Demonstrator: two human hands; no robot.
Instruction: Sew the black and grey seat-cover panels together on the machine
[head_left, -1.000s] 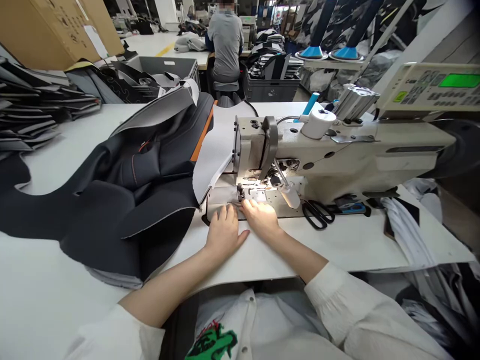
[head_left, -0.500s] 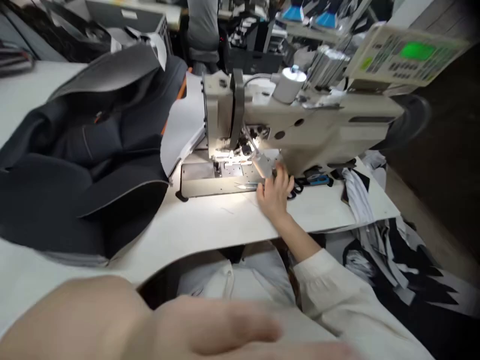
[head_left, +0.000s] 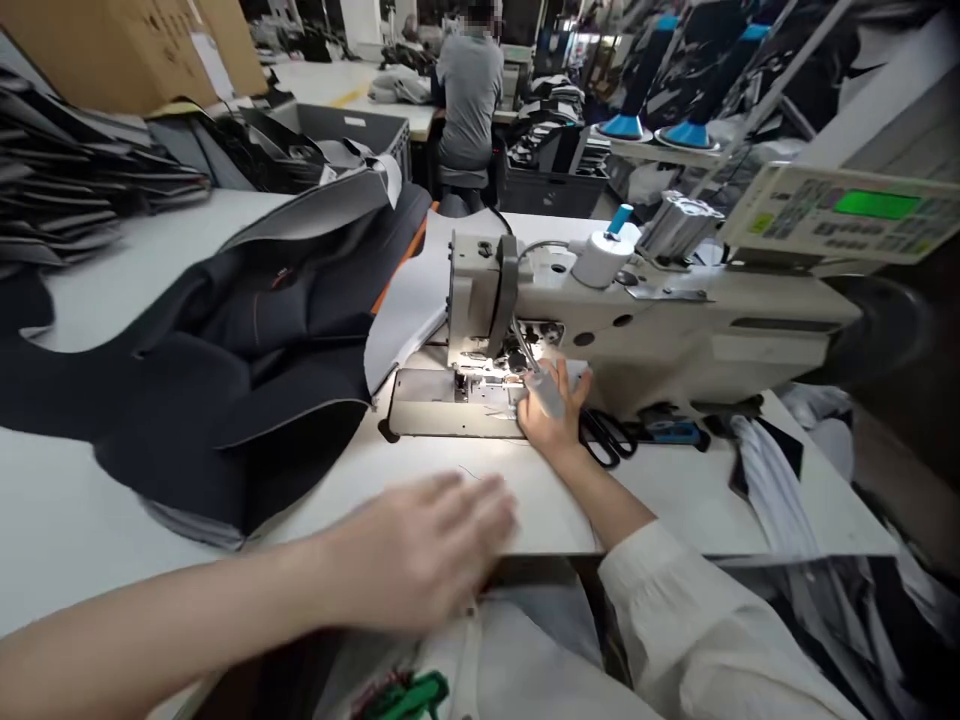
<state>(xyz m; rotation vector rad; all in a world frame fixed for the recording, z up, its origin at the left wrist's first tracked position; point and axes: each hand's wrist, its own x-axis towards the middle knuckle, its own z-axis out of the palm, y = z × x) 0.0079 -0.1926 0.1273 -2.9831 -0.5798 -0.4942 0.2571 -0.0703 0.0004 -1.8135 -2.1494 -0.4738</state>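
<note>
My left hand [head_left: 427,550], blurred by motion, is over the front edge of the white table with fingers stretched out and nothing seen in them. Under the arm of the sewing machine [head_left: 660,320], my right hand [head_left: 551,425] has its fingers spread beside the machine's small lamp [head_left: 546,393], which covers part of them. Black-handled scissors [head_left: 611,440] lie against its right side; their blades are hidden. The metal bed plate [head_left: 427,418] is left of that hand. A large dark, grey-backed fabric piece [head_left: 172,400] lies folded on the left.
A control panel [head_left: 847,215] with a green display stands over the machine's right end. Thread cones [head_left: 686,135] and a person [head_left: 471,95] are behind. Stacked fabric pieces [head_left: 82,180] lie at far left. A green thing [head_left: 416,695] shows near my lap.
My left hand has moved up and away from me, over the table edge. The right hand has shifted forward, near the lamp. The camera view has tilted up.
</note>
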